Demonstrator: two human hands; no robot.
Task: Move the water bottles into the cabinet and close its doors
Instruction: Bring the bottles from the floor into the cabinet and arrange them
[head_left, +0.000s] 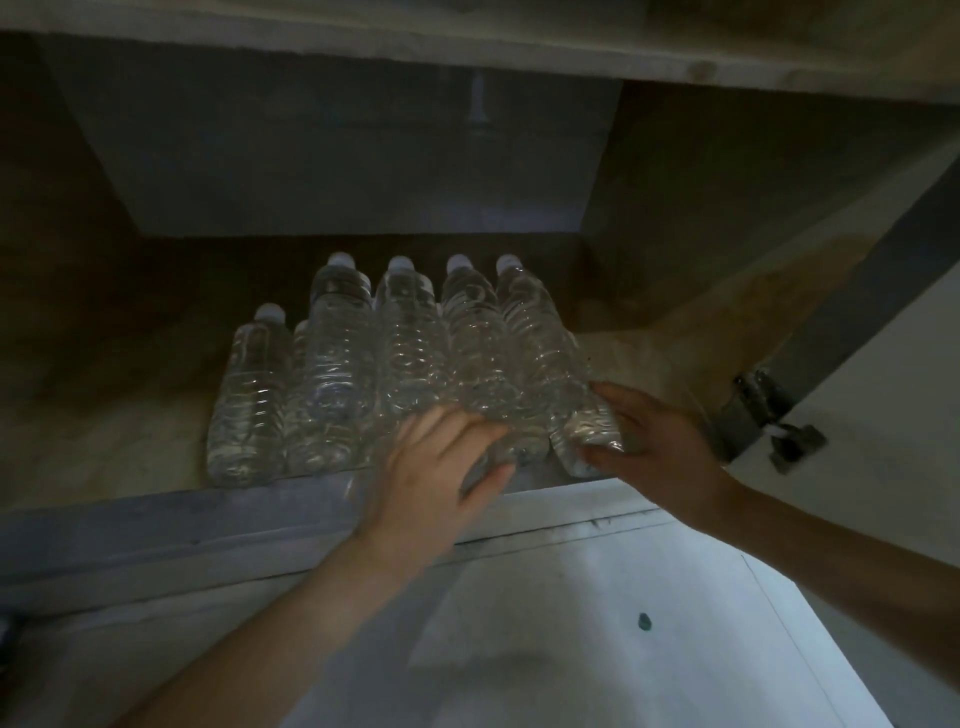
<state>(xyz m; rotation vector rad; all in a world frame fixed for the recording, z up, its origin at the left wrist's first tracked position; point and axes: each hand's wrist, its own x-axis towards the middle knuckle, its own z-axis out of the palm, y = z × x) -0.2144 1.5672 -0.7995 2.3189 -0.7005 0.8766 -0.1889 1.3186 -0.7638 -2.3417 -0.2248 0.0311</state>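
Several clear water bottles (405, 353) with white caps stand in a tight group on the wooden floor of the open cabinet (114, 415), near its front edge. My left hand (441, 467) lies against the base of a middle bottle, fingers spread over the plastic. My right hand (660, 447) is wrapped around the bottom of the rightmost bottle (550, 358), which tilts back against the group. The bottles' bases at the front are partly hidden by my hands.
The cabinet interior is dim, with a grey back panel (337, 156) and a shelf edge above. A metal hinge (769, 415) sits on the right side, next to the open white door (883, 389). A pale floor (597, 623) lies below the cabinet's front rail.
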